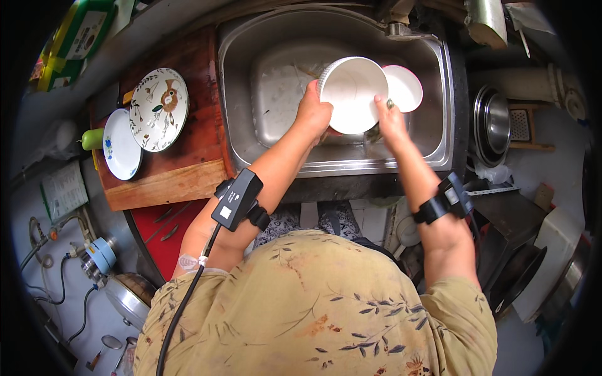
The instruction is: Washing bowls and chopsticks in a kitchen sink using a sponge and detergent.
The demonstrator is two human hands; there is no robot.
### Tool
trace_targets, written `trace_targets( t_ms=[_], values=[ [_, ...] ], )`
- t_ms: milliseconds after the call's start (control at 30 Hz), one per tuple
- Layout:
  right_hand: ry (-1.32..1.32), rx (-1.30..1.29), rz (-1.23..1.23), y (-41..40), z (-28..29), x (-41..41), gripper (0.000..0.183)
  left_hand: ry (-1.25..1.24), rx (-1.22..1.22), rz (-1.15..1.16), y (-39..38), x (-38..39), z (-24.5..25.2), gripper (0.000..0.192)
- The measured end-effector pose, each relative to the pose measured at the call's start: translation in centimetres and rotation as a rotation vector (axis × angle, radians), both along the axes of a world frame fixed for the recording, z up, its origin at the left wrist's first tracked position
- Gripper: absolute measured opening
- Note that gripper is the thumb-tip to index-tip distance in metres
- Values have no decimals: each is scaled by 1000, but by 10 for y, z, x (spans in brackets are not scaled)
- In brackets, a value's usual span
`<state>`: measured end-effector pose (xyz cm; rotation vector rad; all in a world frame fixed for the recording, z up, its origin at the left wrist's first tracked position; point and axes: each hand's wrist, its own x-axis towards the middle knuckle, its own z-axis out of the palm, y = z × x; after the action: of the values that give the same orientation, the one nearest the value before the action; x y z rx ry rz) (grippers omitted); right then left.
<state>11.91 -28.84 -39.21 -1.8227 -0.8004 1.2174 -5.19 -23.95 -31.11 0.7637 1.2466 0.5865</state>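
Note:
Over a stainless steel sink [277,117] I hold a white bowl [357,96] with its round opening tipped up towards me. My left hand [316,110] grips the bowl's textured left side. On the opposite side, my right hand [391,117] holds the rim with the thumb over the edge; a ring shows on one finger. Just behind it to the right sits a second white bowl [405,89] with a pinkish-red rim, partly hidden by the first. Something below the held bowl is mostly covered by it and by my hands.
On the wooden counter [197,127] at left, a plate with a painted animal [162,105] overlaps a white floral plate [121,145]. The faucet [404,32] juts over the sink's back edge. Nested metal basins [496,122] stand at right. Black cables run from both forearm-worn devices.

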Motion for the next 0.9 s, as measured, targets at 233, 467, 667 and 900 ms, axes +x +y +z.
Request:
trace_targets(
  t_ms=[233,467,667,900],
  values=[
    [696,-36,-536,-9,30,-67,38,-295,-87,248,-14,6,-25,45],
    [-65,113,-23,12,42,-1,31,146,55,-331,45,-12,-15,36],
    [-100,117,-97,19,48,-6,30,97,107,-51,32,-1,-34,36],
    [579,207,-557,-10,38,-67,29,-84,-65,369,-1,24,-32,29]
  ],
)
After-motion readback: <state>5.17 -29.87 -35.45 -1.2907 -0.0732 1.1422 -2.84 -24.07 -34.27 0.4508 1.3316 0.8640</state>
